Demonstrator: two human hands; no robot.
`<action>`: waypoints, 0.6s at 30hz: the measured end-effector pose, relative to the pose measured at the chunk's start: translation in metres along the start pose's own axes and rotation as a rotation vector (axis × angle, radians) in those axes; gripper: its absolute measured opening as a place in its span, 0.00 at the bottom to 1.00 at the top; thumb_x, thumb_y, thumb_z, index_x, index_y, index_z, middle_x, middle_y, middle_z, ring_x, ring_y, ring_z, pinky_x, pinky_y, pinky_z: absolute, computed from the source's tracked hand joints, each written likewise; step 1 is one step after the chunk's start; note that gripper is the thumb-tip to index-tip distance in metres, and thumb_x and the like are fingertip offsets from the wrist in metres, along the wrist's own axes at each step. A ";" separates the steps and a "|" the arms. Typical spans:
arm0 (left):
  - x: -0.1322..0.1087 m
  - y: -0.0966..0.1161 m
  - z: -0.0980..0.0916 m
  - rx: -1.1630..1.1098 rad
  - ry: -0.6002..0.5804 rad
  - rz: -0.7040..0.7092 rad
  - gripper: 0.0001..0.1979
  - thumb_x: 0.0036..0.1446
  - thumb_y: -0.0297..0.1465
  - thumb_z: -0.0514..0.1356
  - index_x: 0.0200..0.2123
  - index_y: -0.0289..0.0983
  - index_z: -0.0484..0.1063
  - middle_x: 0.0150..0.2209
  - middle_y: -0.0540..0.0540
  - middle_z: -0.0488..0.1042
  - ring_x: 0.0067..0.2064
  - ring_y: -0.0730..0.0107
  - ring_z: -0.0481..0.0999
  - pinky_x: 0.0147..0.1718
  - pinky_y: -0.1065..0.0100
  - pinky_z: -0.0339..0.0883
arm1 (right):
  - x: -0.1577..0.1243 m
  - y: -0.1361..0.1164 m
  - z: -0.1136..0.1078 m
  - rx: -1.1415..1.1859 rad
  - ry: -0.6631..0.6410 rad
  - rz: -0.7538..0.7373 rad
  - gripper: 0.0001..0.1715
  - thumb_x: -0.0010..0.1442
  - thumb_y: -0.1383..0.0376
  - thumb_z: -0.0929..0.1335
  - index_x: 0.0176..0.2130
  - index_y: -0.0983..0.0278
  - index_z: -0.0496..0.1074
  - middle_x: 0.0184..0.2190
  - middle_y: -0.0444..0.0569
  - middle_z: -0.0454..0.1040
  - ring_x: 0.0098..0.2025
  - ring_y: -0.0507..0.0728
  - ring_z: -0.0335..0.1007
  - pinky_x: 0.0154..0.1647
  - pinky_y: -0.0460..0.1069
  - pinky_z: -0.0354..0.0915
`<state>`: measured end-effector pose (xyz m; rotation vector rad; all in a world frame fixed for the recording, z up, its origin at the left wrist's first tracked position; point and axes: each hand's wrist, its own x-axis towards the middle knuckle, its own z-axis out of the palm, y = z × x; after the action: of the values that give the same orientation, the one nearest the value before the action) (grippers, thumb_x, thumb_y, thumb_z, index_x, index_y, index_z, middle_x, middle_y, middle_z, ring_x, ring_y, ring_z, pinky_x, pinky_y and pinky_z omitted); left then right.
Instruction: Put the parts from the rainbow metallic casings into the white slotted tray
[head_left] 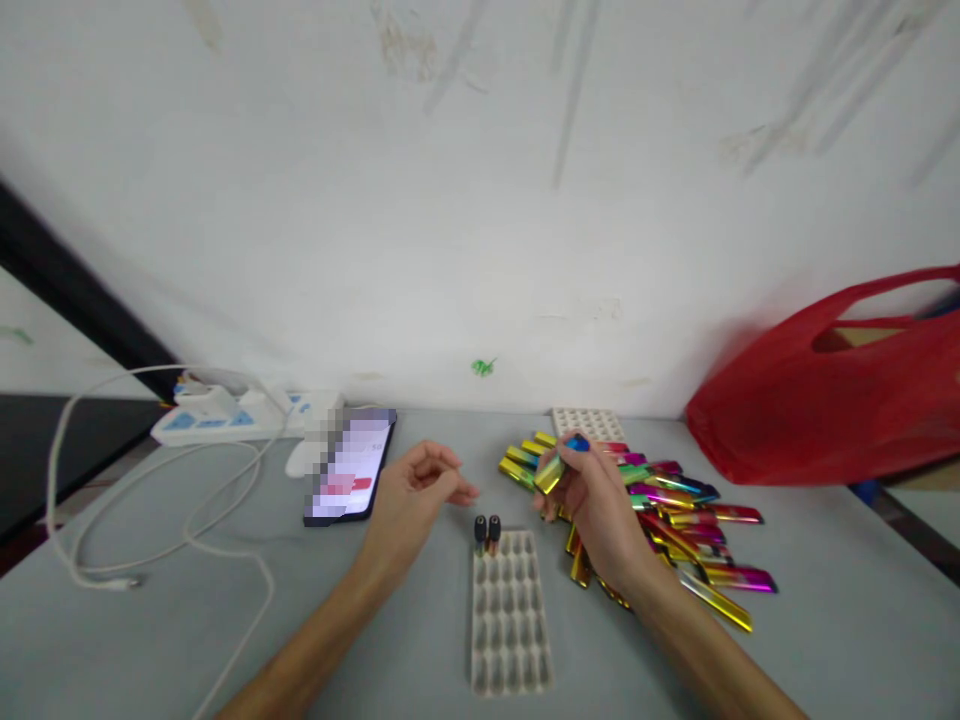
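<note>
My right hand (596, 500) grips a shiny yellow and blue tube (551, 474), tilted, over the left part of a pile of metallic coloured tubes (679, 520). Left of it, my left hand (420, 495) hovers above the table with curled fingers, thumb and fingertips near each other; whether something small is between them is too small to tell. Below and between the hands lies a pale tray (511, 615) with rows of pockets. Two black-tipped pieces (487, 530) stand side by side at its far left corner.
A phone (356, 465) lies beside my left hand. Behind it sit a power strip (217, 418) and a looping white cable (259, 560). Another pocketed tray (587, 422) lies near the wall. A red bag (817, 390) stands at the right.
</note>
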<state>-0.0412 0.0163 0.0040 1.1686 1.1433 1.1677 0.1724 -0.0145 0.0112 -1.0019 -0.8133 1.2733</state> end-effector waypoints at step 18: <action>0.012 0.008 -0.037 0.445 -0.415 -0.034 0.24 0.46 0.31 0.74 0.50 0.40 0.87 0.39 0.48 0.82 0.25 0.74 0.72 0.24 0.73 0.66 | -0.006 -0.002 0.006 0.001 -0.141 0.187 0.25 0.63 0.44 0.78 0.42 0.59 0.72 0.24 0.36 0.70 0.16 0.46 0.49 0.16 0.45 0.44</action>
<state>-0.0780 0.0304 0.0100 1.6317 1.1177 0.6105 0.1665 -0.0195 0.0158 -1.0141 -0.8411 1.5178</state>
